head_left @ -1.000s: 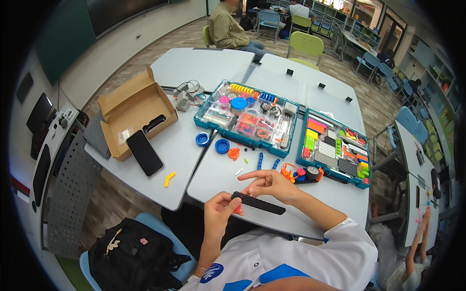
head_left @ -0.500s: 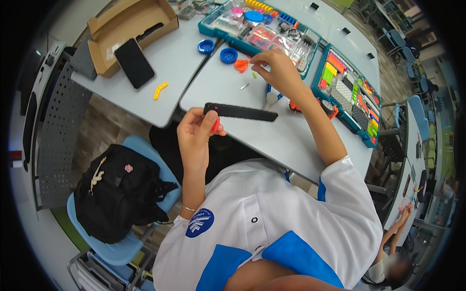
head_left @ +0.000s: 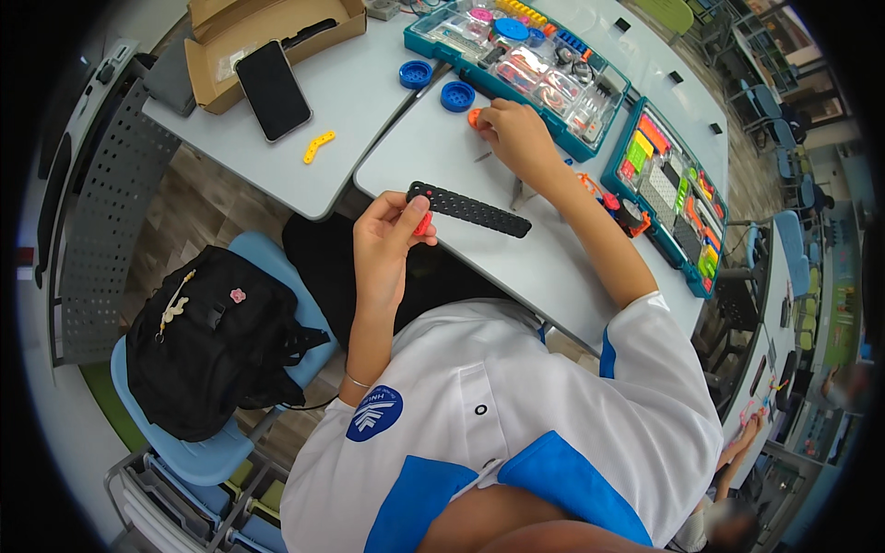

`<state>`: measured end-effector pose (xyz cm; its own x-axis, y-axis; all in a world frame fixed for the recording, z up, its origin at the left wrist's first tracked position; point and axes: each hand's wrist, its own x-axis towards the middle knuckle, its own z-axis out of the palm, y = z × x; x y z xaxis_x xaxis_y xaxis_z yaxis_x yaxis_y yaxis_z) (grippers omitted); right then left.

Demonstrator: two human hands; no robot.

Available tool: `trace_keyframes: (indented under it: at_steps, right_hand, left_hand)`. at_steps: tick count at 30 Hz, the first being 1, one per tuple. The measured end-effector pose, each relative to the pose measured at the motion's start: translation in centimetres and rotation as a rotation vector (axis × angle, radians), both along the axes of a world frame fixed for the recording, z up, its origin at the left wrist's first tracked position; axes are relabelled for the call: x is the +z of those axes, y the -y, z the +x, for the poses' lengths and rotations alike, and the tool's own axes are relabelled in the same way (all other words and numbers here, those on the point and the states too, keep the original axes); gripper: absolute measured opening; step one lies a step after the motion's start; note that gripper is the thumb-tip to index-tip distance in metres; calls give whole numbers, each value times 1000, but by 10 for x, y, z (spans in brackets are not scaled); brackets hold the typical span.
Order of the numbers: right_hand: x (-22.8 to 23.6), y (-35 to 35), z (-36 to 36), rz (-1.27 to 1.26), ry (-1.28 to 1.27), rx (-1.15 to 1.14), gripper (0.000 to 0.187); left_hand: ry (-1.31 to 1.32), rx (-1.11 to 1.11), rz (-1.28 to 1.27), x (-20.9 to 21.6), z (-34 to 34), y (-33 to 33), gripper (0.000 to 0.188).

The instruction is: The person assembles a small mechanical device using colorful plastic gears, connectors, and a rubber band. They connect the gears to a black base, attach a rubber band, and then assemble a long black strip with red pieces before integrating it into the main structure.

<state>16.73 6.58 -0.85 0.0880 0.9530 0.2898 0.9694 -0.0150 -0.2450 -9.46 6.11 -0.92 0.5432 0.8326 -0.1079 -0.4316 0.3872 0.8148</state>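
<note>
My left hand (head_left: 392, 240) pinches a long black building plate (head_left: 472, 211) with rows of holes by its left end. A small red round part (head_left: 422, 224) sits under the thumb, against the plate. My right hand (head_left: 518, 136) reaches over the table with bent fingers closed at a small orange part (head_left: 474, 118), partly covered by the fingertips. Beside it lies a blue wheel (head_left: 457, 96), and a second blue wheel (head_left: 415, 74) is farther left. A small metal pin (head_left: 483, 156) lies below the right hand.
An open teal case of sorted parts (head_left: 521, 69) stands at the back, another (head_left: 668, 189) on the right. An orange-and-black assembly (head_left: 627, 214) is near my right forearm. A phone (head_left: 274, 90), yellow angled piece (head_left: 318, 147) and cardboard box (head_left: 277, 46) occupy the left table.
My right hand has come down and left onto the orange part, its fingers now covering much of it. The black plate has turned so its holed face shows. The view has shifted slightly.
</note>
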Motion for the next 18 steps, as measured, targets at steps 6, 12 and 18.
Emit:
trace_keyframes:
  at_steps: [6,12,18]
  right_hand:
    - [3,7,-5,14,10,-18,8]
    - [-8,17,-7,137,148,-40,8]
    - [-11,20,1,67,209,-55,12]
  left_hand:
    - [16,6,18,1,6,-2,16]
    - [-41,-2,-24,8,9,5,16]
    - [3,-45,-49,0,15,6,18]
